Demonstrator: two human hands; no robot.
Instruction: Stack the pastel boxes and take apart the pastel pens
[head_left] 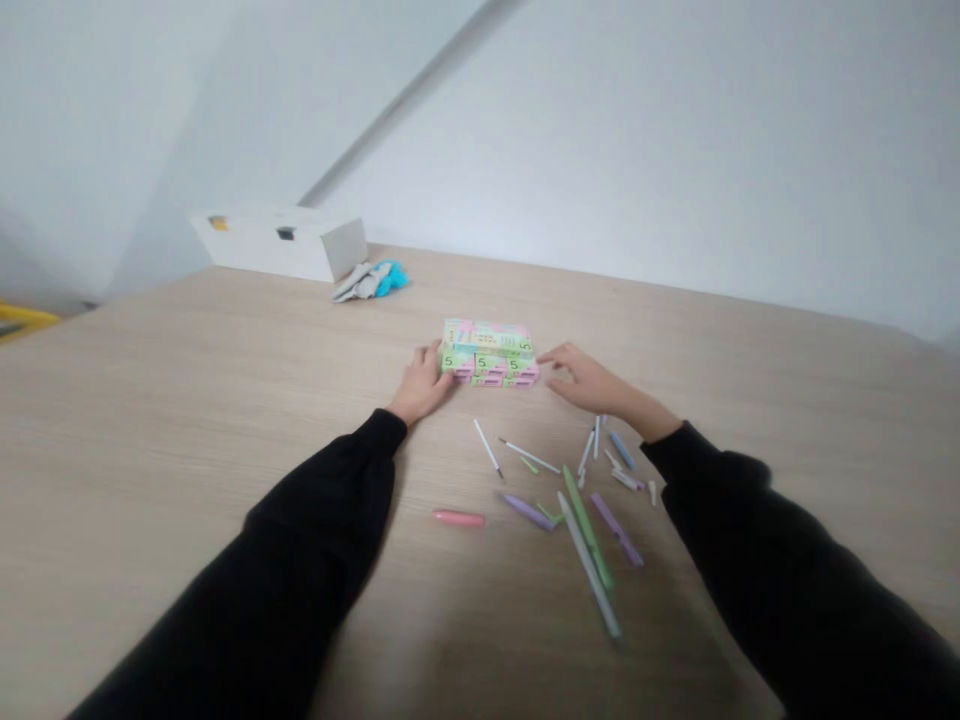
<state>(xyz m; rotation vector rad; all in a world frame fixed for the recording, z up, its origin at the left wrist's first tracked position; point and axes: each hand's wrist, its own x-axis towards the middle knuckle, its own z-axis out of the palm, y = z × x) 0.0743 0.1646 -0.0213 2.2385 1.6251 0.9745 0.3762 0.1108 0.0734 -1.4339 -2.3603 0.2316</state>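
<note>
A stack of small green and pink boxes (489, 365) marked with a "5" stands in the middle of the table, with boxes lying flat on top. My left hand (422, 386) rests against the stack's left side, thumb and fingers apart. On the other side, my right hand (581, 378) has its index finger stretched to the right end of the stack and its other fingers loosely bent. Neither hand grips anything visibly. Nearer to me lie pen parts: a green barrel (589, 530), a pale grey barrel (589, 565), a purple barrel (616, 530) and a pink piece (459, 518).
White refills (488, 448) and a lilac pen piece (528, 511) lie loose in front of the stack. A blue piece (622, 450) and small white parts (624, 479) are by my right forearm. Further back are a white box (274, 245) and grey-blue gloves (371, 281).
</note>
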